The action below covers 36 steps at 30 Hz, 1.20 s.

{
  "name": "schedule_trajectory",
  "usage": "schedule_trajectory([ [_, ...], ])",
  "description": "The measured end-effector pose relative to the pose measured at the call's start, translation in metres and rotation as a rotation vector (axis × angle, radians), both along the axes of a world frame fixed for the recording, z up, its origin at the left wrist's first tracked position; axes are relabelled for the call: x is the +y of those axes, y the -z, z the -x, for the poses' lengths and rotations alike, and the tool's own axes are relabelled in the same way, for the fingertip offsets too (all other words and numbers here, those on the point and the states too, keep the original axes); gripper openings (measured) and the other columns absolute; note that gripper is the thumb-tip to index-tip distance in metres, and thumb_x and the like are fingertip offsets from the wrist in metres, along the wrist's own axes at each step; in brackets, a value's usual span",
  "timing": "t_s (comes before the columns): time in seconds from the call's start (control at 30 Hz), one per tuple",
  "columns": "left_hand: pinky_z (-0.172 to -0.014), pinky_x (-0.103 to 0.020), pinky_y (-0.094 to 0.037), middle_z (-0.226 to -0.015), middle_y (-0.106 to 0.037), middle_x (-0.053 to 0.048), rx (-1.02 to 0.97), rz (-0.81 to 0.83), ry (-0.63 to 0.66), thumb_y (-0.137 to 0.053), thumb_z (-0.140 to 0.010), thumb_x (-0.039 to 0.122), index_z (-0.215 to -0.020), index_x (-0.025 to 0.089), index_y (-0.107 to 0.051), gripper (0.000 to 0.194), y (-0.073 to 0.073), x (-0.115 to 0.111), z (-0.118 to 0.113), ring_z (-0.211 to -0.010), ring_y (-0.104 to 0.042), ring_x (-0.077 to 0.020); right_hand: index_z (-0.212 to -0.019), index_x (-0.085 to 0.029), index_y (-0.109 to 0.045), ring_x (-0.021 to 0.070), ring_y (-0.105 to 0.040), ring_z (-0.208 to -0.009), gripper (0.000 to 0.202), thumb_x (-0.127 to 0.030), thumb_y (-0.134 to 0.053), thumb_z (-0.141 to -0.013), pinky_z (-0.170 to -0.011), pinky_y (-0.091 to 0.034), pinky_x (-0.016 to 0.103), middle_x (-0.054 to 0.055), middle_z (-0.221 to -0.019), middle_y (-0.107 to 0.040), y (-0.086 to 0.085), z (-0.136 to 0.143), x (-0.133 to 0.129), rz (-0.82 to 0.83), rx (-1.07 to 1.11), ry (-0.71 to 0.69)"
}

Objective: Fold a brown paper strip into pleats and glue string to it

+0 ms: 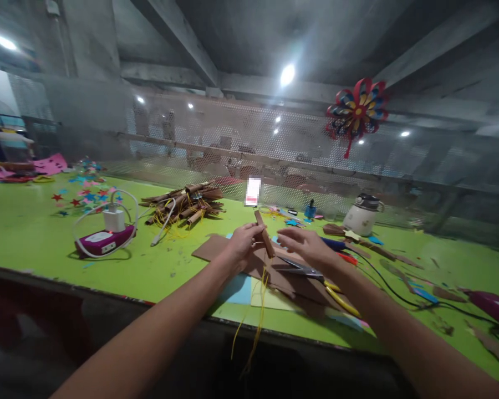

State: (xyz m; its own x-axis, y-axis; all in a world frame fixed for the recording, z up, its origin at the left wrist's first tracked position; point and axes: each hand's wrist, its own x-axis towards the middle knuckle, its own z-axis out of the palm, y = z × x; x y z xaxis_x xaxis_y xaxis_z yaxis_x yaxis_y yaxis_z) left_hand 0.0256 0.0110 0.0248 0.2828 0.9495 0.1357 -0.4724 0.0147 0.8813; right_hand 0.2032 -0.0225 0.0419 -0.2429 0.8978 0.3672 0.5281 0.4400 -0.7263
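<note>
My left hand is closed on a narrow brown paper tube, held tilted above the table. Yellow strings hang below the tube and past the table's front edge. To its right, my right hand is apart from the tube, with its fingers spread and slightly bent. Under both hands lie brown cardboard sheets over light blue and pale yellow paper. Scissors with yellow handles rest on the cardboard, partly hidden by my right forearm.
A pile of brown tubes with yellow string sits at the back left. Nearer stands a purple power strip with a white charger and cable. At right are a white flask, a black cord and paper scraps. A perforated screen rises behind.
</note>
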Motion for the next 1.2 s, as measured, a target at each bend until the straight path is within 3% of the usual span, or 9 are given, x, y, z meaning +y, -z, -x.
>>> schedule_trajectory([
  [0.1, -0.065, -0.026, -0.047, -0.069, -0.06, -0.004, 0.001, -0.066, 0.006, -0.068, -0.071, 0.022, -0.071, 0.013, -0.06, 0.012, 0.002, 0.001, -0.001, -0.064, -0.057, -0.0124, -0.108, -0.012, -0.061, 0.0199, -0.063, -0.076, 0.051, -0.052, -0.058, -0.077, -0.066, -0.047, 0.031, 0.009, -0.079, -0.069, 0.005, 0.03, -0.004, 0.092, 0.108, -0.008],
  [0.2, -0.066, -0.025, -0.046, -0.07, -0.061, -0.004, 0.003, -0.087, -0.002, -0.071, -0.069, 0.024, -0.073, 0.014, -0.062, 0.014, 0.004, 0.003, -0.002, -0.066, -0.056, -0.0122, -0.099, -0.01, -0.062, 0.0177, -0.06, -0.064, 0.046, -0.048, -0.062, -0.074, -0.059, -0.045, 0.028, 0.006, -0.067, -0.065, 0.014, 0.038, 0.0, 0.141, 0.201, 0.056],
  [0.4, -0.061, -0.023, -0.044, -0.07, -0.06, -0.003, -0.021, -0.04, 0.032, -0.071, -0.068, 0.026, -0.074, 0.014, -0.061, 0.017, 0.0, 0.0, 0.0, -0.063, -0.054, -0.0114, -0.068, -0.013, -0.061, 0.0132, -0.052, -0.058, 0.036, -0.048, -0.064, -0.071, -0.058, -0.041, 0.026, 0.002, -0.061, -0.058, 0.029, 0.036, -0.001, 0.135, 0.293, 0.082],
  [0.7, -0.058, -0.022, -0.043, -0.065, -0.055, 0.0, -0.068, 0.058, 0.019, -0.07, -0.07, 0.021, -0.072, 0.013, -0.06, 0.013, 0.003, 0.003, 0.001, -0.058, -0.05, -0.0092, -0.063, -0.015, -0.058, 0.0128, -0.049, -0.055, 0.033, -0.046, -0.065, -0.069, -0.057, -0.039, 0.026, 0.0, -0.058, -0.055, 0.037, 0.042, -0.005, 0.092, 0.346, 0.115],
  [0.93, -0.047, -0.02, -0.033, -0.057, -0.054, -0.001, -0.04, 0.13, -0.019, -0.065, -0.075, 0.02, -0.065, 0.013, -0.058, 0.014, 0.009, 0.01, 0.0, -0.049, -0.047, -0.0077, -0.064, -0.015, -0.058, 0.0129, -0.047, -0.055, 0.029, -0.043, -0.062, -0.069, -0.054, -0.036, 0.025, 0.0, -0.058, -0.053, 0.038, 0.049, -0.01, 0.073, 0.333, 0.138],
  [1.2, -0.056, -0.02, -0.041, -0.068, -0.06, -0.003, 0.006, 0.102, 0.057, -0.069, -0.073, 0.026, -0.075, 0.012, -0.061, 0.016, 0.011, 0.005, -0.003, -0.06, -0.055, -0.0097, -0.06, -0.016, -0.054, 0.0144, -0.045, -0.058, 0.028, -0.041, -0.056, -0.073, -0.053, -0.035, 0.025, 0.001, -0.058, -0.051, 0.043, 0.043, 0.001, -0.001, 0.232, 0.216],
])
